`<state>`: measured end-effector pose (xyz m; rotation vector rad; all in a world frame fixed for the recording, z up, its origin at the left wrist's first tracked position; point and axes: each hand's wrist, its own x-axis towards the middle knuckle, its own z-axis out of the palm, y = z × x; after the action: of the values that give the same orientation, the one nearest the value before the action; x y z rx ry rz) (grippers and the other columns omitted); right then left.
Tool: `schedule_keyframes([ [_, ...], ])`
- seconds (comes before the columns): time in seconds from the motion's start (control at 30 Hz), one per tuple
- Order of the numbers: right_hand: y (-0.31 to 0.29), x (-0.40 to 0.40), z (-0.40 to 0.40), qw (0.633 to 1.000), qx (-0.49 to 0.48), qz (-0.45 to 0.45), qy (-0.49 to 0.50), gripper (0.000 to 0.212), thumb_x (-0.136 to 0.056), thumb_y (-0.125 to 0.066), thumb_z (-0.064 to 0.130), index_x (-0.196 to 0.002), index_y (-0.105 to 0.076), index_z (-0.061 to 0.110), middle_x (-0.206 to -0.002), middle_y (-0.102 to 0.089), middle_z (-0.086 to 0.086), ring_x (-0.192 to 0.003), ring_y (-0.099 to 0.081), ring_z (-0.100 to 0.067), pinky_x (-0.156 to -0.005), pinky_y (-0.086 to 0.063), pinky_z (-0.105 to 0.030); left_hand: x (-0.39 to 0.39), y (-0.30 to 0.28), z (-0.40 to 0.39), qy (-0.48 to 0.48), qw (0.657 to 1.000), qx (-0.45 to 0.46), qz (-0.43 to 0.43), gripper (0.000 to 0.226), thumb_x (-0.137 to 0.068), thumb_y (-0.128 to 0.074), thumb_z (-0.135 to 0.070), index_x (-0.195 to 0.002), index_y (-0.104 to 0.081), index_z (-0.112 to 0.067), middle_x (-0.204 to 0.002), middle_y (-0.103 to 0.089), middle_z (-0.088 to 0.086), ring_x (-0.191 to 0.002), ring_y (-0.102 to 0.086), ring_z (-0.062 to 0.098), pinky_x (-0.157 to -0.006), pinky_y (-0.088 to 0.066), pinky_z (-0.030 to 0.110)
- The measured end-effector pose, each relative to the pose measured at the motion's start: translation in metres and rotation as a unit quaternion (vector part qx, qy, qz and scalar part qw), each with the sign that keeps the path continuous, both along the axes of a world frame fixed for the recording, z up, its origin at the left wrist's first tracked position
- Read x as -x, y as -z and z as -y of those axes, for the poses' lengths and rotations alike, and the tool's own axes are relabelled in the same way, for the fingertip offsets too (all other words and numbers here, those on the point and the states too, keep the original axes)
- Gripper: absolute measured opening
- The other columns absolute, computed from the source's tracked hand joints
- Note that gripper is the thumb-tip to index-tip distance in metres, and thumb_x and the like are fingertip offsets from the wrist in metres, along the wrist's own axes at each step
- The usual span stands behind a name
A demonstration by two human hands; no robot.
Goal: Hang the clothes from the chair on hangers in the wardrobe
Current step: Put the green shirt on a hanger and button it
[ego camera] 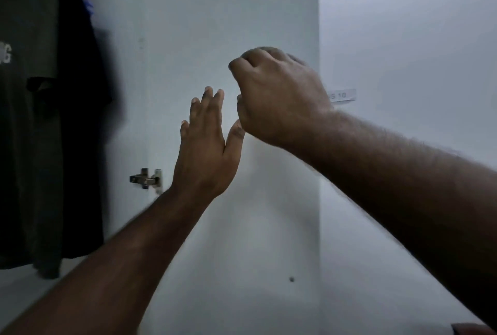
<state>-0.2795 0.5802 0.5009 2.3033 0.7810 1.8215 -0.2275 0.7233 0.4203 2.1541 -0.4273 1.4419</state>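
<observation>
White laminate wardrobe door [234, 25] is filling most of my view, swung open, and I'm taking it as the reference. My left hand [207, 143] is reaching toward its inner face with fingers straight and spread, holding nothing; I can't tell if it's actually touching the panel. My right hand [277, 97] is hanging just right of the left one, in front of the same panel, fingers curled into a loose fist; I'm seeing nothing in it, though the palm side is hidden. My guess is both hands are going for the door itself, steadying or pushing it, not for clothing.

Task items: left of the door, inside the wardrobe, an olive t-shirt [27, 92] with pale lettering is hanging, and a black garment [80, 79] beside it, nearer the door. Hangers mostly cut off at the top edge. No chair in view, so I can't say what's left to hang.

Around: metal hinge [146, 180] sitting at the door's left edge, below the left hand. Small label [343, 95] on the white panel [403, 38] right of the door, text too blurred to read. Nothing standing between hands and door
</observation>
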Motion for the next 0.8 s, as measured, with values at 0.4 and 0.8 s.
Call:
schedule_keyframes([
  [0.4, 0.046, 0.030, 0.135, 0.991, 0.042, -0.024, 0.128, 0.060, -0.091, -0.056, 0.027, -0.146, -0.043, 0.008, -0.151, -0.045, -0.017, -0.144, -0.035, -0.036, -0.114, -0.033, -0.059, 0.023, 0.012, 0.122, 0.005, 0.995, -0.095, 0.011, 0.077, -0.095, -0.009, -0.066, -0.161, 0.000, -0.028, -0.168, 0.009, -0.007, -0.152, 0.019, 0.011, -0.125, 0.004, 0.046],
  [0.8, 0.071, 0.066, 0.215, 0.961, 0.032, -0.007, 0.275, 0.072, -0.090, -0.056, 0.024, -0.154, -0.029, 0.008, -0.162, -0.027, -0.015, -0.152, -0.017, -0.032, -0.118, -0.025, -0.058, 0.021, 0.024, 0.221, 0.141, 0.979, -0.137, 0.060, 0.075, -0.097, -0.015, -0.060, -0.160, 0.002, -0.024, -0.169, 0.008, -0.003, -0.154, 0.016, 0.016, -0.124, -0.001, 0.054],
])
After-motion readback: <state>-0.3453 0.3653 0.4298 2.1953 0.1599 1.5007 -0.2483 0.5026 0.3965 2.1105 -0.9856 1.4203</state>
